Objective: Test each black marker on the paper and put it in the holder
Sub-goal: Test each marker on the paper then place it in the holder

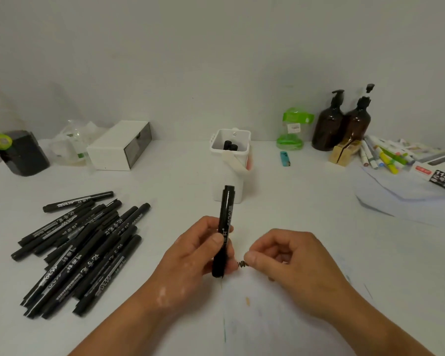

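My left hand (198, 255) grips a black marker (225, 222) that stands nearly upright over the near table. My right hand (290, 260) hovers just to its right with fingers curled, thumb against fingertips; I cannot tell whether it holds anything. A black scribble (242, 264) shows on the white paper (280, 312) between the hands. Behind the marker stands the white holder (230, 173), with two black markers (230, 145) inside. A pile of several black markers (80, 253) lies on the left of the table.
At the back left are a white box (118, 146), clear plastic wrapping (72, 142) and a black container (23, 152). At the back right stand two brown pump bottles (342, 124), a green item (293, 129), a blue lighter (285, 159) and coloured pens (385, 155) with boxes.
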The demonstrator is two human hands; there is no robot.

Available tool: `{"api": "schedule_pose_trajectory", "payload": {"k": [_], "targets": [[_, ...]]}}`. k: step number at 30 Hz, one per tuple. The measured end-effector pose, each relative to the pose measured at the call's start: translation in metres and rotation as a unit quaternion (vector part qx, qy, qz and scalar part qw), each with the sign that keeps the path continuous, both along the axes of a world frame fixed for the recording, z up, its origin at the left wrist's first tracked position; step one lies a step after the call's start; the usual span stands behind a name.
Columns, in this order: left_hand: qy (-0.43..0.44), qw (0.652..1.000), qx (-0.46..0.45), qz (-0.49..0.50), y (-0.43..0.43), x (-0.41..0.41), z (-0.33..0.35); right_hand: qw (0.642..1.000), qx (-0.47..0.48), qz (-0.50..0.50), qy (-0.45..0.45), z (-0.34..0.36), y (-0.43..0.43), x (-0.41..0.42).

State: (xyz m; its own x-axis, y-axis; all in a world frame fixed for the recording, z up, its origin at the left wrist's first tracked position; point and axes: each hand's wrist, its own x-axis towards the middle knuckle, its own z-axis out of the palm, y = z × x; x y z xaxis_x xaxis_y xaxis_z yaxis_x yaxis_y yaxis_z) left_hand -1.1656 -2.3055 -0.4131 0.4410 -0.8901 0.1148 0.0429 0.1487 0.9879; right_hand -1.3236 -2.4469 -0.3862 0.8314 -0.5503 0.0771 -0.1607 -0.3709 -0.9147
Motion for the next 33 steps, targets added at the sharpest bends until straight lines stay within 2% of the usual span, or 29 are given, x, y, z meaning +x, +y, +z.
{"api": "schedule_pose_trajectory", "payload": {"k": [2, 5, 8, 18, 33], "targets": [[-0.099, 0.995, 0.028, 0.012, 0.002, -0.002, 0.002, 0.997, 0.076, 0.015, -0.030, 0.002, -0.004, -0.001], [-0.271, 0.958, 0.082, 0.038, 0.004, -0.008, 0.004, 0.987, 0.144, 0.040, -0.057, 0.003, -0.002, -0.001], [-0.350, 0.930, 0.103, 0.046, 0.005, -0.014, 0.008, 0.983, 0.164, 0.039, -0.077, 0.002, 0.003, 0.002], [-0.440, 0.893, 0.084, 0.034, 0.005, -0.022, 0.013, 0.975, 0.198, 0.046, -0.092, -0.005, 0.009, 0.007], [-0.456, 0.887, 0.053, 0.041, 0.004, -0.032, 0.019, 0.977, 0.166, 0.076, -0.110, -0.007, 0.009, 0.003]]}}
